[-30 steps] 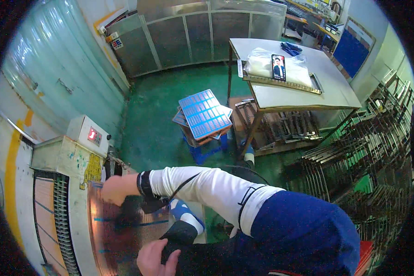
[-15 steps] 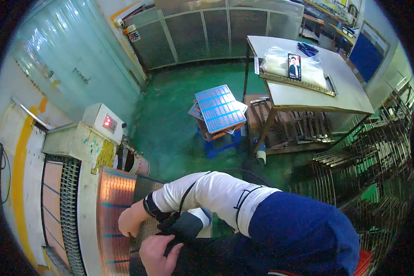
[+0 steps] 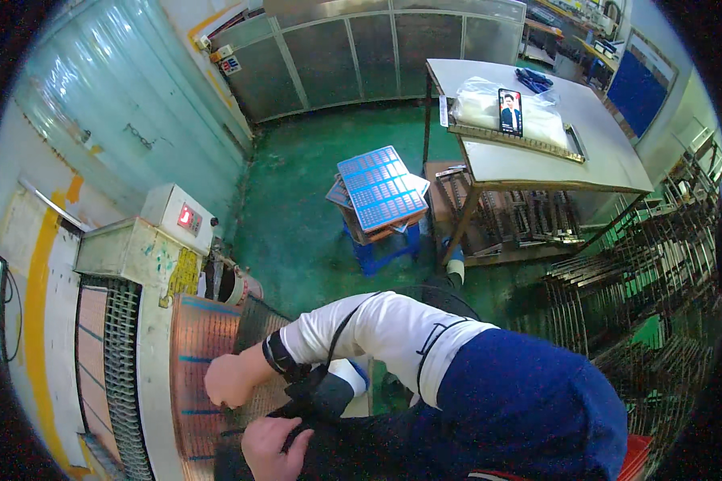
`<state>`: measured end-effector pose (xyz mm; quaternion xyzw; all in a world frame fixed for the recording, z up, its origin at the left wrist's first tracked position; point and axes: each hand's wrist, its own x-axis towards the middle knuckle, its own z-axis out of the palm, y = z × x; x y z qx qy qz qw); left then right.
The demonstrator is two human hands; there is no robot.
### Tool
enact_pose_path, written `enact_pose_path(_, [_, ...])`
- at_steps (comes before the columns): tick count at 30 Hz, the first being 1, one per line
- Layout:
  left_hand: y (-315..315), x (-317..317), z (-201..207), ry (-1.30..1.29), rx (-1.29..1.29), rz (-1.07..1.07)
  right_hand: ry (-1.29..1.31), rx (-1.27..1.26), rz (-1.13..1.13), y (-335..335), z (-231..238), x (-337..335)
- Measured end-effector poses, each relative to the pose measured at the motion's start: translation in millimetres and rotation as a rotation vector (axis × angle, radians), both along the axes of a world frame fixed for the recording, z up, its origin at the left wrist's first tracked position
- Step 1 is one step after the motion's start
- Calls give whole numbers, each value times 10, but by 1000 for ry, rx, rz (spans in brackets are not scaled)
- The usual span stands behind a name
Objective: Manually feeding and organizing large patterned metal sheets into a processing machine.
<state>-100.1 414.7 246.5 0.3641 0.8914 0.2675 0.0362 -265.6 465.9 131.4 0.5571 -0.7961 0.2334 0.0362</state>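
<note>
My right hand (image 3: pixel 231 381) lies over a copper-coloured panel (image 3: pixel 204 329) with blue stripes, near its right edge. Its fingers are curled, and their tips are hidden, so what they grip does not show. Below it, at the lower edge, my left hand (image 3: pixel 271 449) has its fingers bent in and the thumb to the right. Something dark is by those fingers, too unclear to name. A darker mesh-like panel (image 3: pixel 257 321) stands beside the copper one, partly covered by my right forearm, which wears a white sleeve and a black wrist strap.
At left stands a machine with a control box (image 3: pixel 180 216) and a slot of rollers (image 3: pixel 122 361). Ahead, patterned panels (image 3: pixel 377 188) are stacked on a blue stool (image 3: pixel 377 252). A table (image 3: pixel 602 152) holds a phone (image 3: pixel 510 112); metal racks (image 3: pixel 618 280) crowd the right.
My right forearm and wrist have shifted slightly right. The right hand remains at the copper panel, and the left hand has moved a little down and left.
</note>
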Motion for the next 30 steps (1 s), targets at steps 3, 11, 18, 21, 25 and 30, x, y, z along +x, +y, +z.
enact_pose_path(3, [-50, 6, -35, -5, 5, 19, -2, -139, -13, 125, 387, -75])
enact_pose_path(11, [-33, -11, -105, 60, -65, -25, -665, -904, -126, -59, 1002, -274])
enact_pose_path(18, [-21, -20, -42, -11, -75, 2, -1360, -668, 303, -313, 1458, -69])
enact_pose_path(21, [-66, 3, -59, -20, -97, 22, -1348, -582, 332, -390, 1306, 49])
enact_pose_path(25, [-97, 7, -104, -24, -73, 7, -1460, -596, 339, -622, 781, -104])
enact_pose_path(30, [-146, 7, -121, -3, -115, 40, -394, -759, 562, -829, 493, -140])
